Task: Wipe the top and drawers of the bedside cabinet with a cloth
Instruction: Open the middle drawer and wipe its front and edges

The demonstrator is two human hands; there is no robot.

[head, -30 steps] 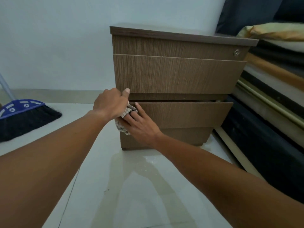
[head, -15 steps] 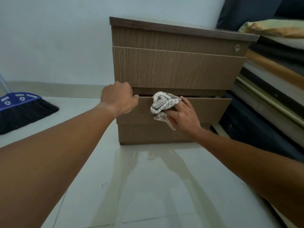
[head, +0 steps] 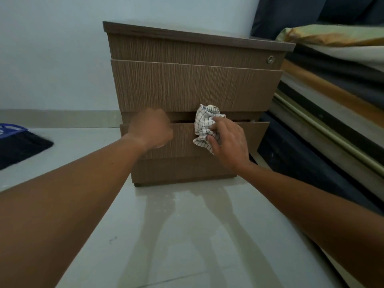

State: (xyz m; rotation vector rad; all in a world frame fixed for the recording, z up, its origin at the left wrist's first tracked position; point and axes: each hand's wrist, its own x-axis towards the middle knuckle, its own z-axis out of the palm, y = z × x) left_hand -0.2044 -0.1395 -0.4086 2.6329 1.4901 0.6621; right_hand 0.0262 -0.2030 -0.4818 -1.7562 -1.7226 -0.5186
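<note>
A brown wood-grain bedside cabinet [head: 195, 86] stands on the floor against the wall, with three drawer fronts. Its bottom drawer [head: 254, 135] is pulled out a little. My right hand [head: 230, 142] presses a crumpled white checked cloth [head: 204, 123] against the top edge and front of that drawer, right of centre. My left hand [head: 151, 128] is curled into a fist over the drawer's top edge, left of the cloth, and looks blurred. A round lock [head: 270, 59] sits at the top drawer's right end.
A low bed with a dark frame [head: 311, 163], stacked mattresses and a yellow pillow [head: 332, 35] runs along the right, close to the cabinet. A blue-headed black broom [head: 18, 142] lies on the floor at far left. Glossy pale floor tiles [head: 187, 235] spread in front.
My right hand slid the cloth from the drawer's left end to right of centre. My left hand shifted right along the drawer's top edge. The camera view rose slightly.
</note>
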